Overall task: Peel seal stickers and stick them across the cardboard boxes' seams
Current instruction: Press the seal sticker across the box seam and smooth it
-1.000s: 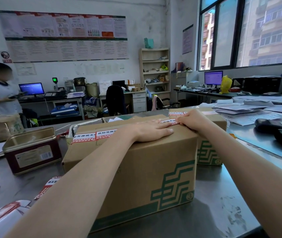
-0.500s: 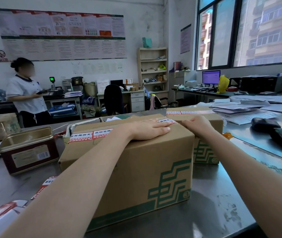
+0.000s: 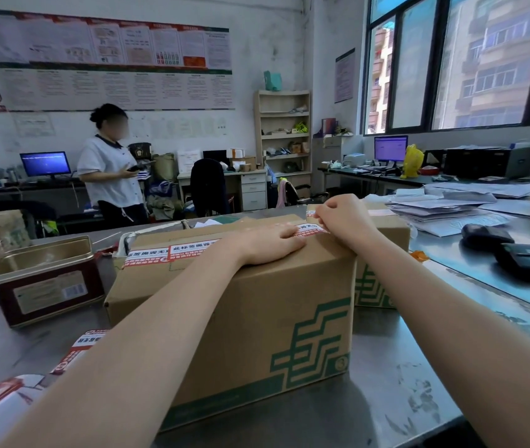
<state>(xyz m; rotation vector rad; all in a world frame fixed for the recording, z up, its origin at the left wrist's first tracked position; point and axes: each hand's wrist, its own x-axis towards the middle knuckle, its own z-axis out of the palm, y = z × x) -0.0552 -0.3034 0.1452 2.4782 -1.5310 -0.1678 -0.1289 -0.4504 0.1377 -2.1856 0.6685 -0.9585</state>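
Big cardboard box (image 3: 257, 305) w/ green logo sat on the metal table (image 3: 370, 399), close in front of the person. A red-and-white seal sticker (image 3: 166, 252) ran along the box's top seam, left to right. Left hand (image 3: 266, 245) lay flat, palm down, fingers together and stretched out, on top of the box over the middle of the strip, not gripping anything. Right hand (image 3: 344, 218) was at the top right corner, fingers curled, pinching the sticker's right end, which looked slightly lifted off the cardboard there. Hands near each other but apart, w/ a short exposed bit of sticker between them. A 2nd box (image 3: 383, 253) stood just behind on the right, partly hidden by the right hand. Open tin (image 3: 47, 279) sat left of the big box; spare sticker strips (image 3: 79, 350) lay on the table by the left forearm.
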